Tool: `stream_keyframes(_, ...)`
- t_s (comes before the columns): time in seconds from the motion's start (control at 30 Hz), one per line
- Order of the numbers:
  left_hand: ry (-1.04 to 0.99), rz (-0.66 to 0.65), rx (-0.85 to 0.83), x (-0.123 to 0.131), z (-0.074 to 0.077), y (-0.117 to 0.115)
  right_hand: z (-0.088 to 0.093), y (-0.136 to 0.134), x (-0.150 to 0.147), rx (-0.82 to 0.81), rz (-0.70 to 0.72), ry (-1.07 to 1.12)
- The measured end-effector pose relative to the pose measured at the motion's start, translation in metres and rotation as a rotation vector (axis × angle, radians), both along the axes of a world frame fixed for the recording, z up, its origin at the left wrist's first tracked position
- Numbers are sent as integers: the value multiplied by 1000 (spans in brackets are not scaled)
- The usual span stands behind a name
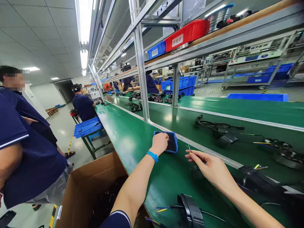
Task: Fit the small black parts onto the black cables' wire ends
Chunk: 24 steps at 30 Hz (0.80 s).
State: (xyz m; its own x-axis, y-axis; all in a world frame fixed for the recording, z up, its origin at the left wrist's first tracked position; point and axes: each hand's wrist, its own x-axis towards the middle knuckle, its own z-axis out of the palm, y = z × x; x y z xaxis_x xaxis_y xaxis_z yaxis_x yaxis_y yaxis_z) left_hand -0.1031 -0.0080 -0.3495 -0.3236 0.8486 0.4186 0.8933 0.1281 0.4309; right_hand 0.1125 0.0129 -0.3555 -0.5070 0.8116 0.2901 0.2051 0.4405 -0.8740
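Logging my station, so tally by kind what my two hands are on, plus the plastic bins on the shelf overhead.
Small blue tray under left hand: 1
Wire ends pinched by right hand: 2, one yellow, one green
Red bin: 1
Blue bin: 1
Total: 5

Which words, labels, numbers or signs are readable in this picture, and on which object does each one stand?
"不良品": white label on the red bin on the upper shelf.
Label on the blue bin beside it: too blurred to read.
White sign far down the line: too small to read.
Blue tray at the left hand and wires in the right hand: no writing visible.
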Motion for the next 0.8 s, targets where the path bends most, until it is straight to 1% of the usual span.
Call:
stream_keyframes(0.1,-71,-8,49,0,1,-1,3,-3,-2,-46,55,107)
stream_keyframes(0.17,-140,-25,93,-1,3,-1,7,-6,-3,-66,79,129)
stream_keyframes(0.3,-326,-74,161,-4,5,2,11,-8,-3,-104,69,150)
stream_keyframes(0.4,-485,-122,177,-3,10,4,12,-6,-1,-129,50,171)
stream_keyframes(0.53,-658,-261,166,5,21,0,12,-3,-1,-144,13,206)
stream_keyframes(0.63,-791,-422,140,15,29,-8,12,-2,-2,-168,-5,237)
stream_keyframes(0.73,-955,-578,106,25,33,-14,12,-2,-2,-202,-6,265)
stream_keyframes(0.8,-996,-608,94,29,33,-15,13,-3,-2,-224,1,279)
